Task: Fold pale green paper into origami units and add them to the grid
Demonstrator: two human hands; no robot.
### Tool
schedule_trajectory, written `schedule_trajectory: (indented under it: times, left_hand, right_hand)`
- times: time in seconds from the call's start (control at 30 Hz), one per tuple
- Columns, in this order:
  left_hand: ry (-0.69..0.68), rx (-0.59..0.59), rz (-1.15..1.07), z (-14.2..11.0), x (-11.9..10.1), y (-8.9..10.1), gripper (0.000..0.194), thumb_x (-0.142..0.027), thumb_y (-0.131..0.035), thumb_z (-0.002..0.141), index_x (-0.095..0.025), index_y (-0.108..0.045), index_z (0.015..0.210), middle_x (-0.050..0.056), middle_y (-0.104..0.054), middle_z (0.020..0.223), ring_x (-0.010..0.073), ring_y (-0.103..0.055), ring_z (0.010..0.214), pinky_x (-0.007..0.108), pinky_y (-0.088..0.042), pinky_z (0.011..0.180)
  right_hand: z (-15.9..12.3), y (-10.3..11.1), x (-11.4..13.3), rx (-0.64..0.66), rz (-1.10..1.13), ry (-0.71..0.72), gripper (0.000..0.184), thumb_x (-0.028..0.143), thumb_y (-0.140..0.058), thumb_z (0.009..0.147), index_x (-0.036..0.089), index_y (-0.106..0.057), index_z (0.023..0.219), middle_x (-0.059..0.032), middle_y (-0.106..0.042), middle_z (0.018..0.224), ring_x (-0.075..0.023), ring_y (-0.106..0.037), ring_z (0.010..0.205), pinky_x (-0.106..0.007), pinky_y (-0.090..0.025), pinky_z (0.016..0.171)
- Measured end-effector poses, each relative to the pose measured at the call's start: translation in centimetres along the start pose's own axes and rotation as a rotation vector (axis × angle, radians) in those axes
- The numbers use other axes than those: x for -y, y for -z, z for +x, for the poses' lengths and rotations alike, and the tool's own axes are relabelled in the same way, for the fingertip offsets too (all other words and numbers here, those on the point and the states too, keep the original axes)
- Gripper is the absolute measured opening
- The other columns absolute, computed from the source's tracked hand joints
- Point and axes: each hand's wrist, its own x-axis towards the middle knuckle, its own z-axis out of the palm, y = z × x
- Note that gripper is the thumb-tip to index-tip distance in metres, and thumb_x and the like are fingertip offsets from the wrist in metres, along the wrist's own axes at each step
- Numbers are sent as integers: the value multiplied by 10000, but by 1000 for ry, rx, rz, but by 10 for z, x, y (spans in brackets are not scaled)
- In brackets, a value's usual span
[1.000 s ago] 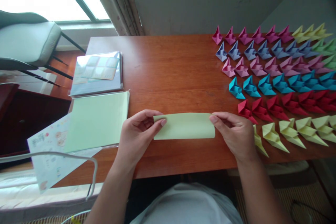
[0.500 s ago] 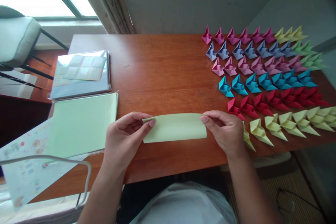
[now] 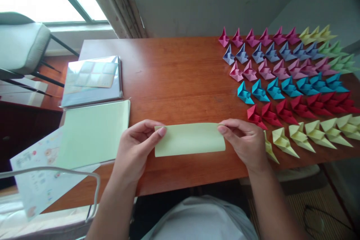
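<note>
A pale green sheet of paper (image 3: pixel 190 140), seen as a long rectangle with a slightly curved upper edge, is held up between my hands near the table's front edge. My left hand (image 3: pixel 142 140) pinches its upper left corner, thumb on the near face. At the upper right corner my right hand (image 3: pixel 244 140) grips it the same way, thumb in front and fingers behind. Whether the paper is folded along the top, I cannot tell. Just right of my right hand lies the row of pale yellow folded-paper pieces (image 3: pixel 300 138).
Rows of red (image 3: pixel 287 112), turquoise (image 3: pixel 291 87), pink and purple folded-paper pieces fill the table's right side. Left are a stack of green paper (image 3: pixel 92 131), a plastic-wrapped pack (image 3: pixel 91 78) and a printed sheet (image 3: pixel 36 165). A pale curved bar (image 3: pixel 70 170) crosses the front left.
The view has shifted slightly, so the tabletop things appear a little further right. The paper's face is turned a little more towards me; both hands keep hold of its corners.
</note>
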Motion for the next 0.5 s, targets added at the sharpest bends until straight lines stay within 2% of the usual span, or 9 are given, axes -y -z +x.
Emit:
schedule_trajectory:
  times: [0.5]
  left_hand:
    - [21, -34, -35, -2, 0, -3, 101, -274, -846, 771, -214, -765, 778, -29, -741, 759, 55, -593, 660, 116, -439, 579]
  right_hand:
    - [-4, 0, -5, -86, -45, 37, 65, 249, -814, 813, 287, -784, 856, 31, -789, 812, -127, -743, 688, -169, -608, 627]
